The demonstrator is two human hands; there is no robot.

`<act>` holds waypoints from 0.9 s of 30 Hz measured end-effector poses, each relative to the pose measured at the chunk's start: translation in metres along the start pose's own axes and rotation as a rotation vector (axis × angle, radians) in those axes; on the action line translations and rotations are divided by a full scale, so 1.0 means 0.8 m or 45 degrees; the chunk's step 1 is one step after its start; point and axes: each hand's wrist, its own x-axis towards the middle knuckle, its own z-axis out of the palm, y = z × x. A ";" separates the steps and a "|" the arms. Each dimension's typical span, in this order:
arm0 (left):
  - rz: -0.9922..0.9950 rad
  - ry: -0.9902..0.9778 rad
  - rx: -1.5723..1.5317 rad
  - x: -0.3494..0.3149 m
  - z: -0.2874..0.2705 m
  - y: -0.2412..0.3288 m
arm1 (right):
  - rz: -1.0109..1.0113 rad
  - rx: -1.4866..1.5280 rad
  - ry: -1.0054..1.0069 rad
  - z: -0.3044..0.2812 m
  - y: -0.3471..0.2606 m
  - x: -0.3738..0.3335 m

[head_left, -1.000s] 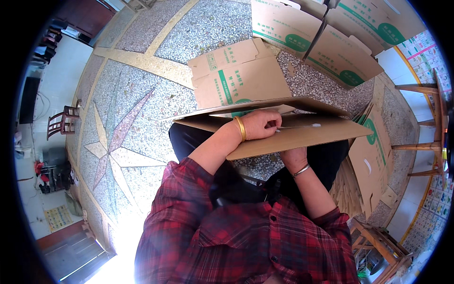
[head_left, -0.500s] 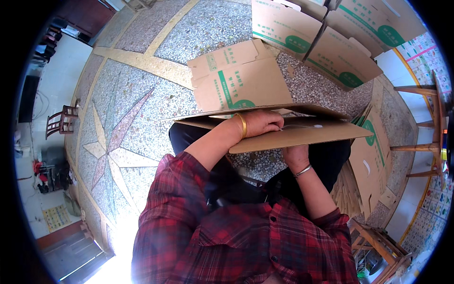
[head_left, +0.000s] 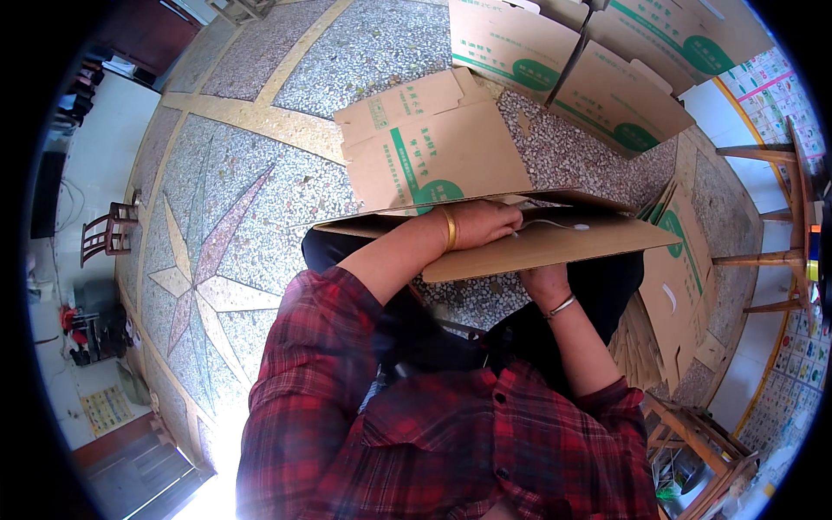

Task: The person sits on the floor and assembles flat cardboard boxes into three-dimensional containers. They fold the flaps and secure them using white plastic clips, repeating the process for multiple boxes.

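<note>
A partly opened cardboard carton (head_left: 563, 247) lies across my lap, its brown inner side showing between two panels. My left hand (head_left: 485, 224), with a gold bangle at the wrist, reaches into the gap, its fingertips pinched on the end of a thin white plastic carry handle (head_left: 550, 224). That handle curves across the inner face of the near panel and ends in a flat white tab. Under the same panel is my right hand (head_left: 544, 282), a silver bangle on its wrist; its fingers are hidden behind the cardboard.
A flattened carton (head_left: 433, 143) with green print lies on the speckled floor ahead. Several upright cartons (head_left: 620, 95) stand at the far right. Beside my right leg is a stack of flat cartons (head_left: 672, 303). Wooden stools (head_left: 763, 260) line the right wall.
My left hand has shifted slightly within the carton, and the white handle now bows up more from the panel. My right hand stays beneath it. The whole view has shifted a little.
</note>
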 end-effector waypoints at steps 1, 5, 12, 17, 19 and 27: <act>0.035 0.010 0.013 0.000 0.000 0.000 | 0.019 -0.005 -0.025 -0.001 0.000 0.000; 0.058 -0.041 0.049 0.001 -0.009 0.007 | 0.082 -0.005 0.035 0.007 0.000 -0.002; 0.007 -0.069 0.158 0.007 -0.010 0.013 | 0.043 -0.085 0.042 0.009 -0.008 0.003; 0.041 -0.045 0.092 0.001 -0.005 0.010 | 0.072 -0.069 0.027 0.008 -0.012 0.001; 0.019 -0.053 0.025 -0.003 -0.005 0.010 | 0.057 -0.085 0.027 0.009 -0.009 -0.003; 0.068 -0.073 0.166 -0.002 -0.004 0.008 | 0.054 -0.080 0.060 0.013 -0.012 -0.006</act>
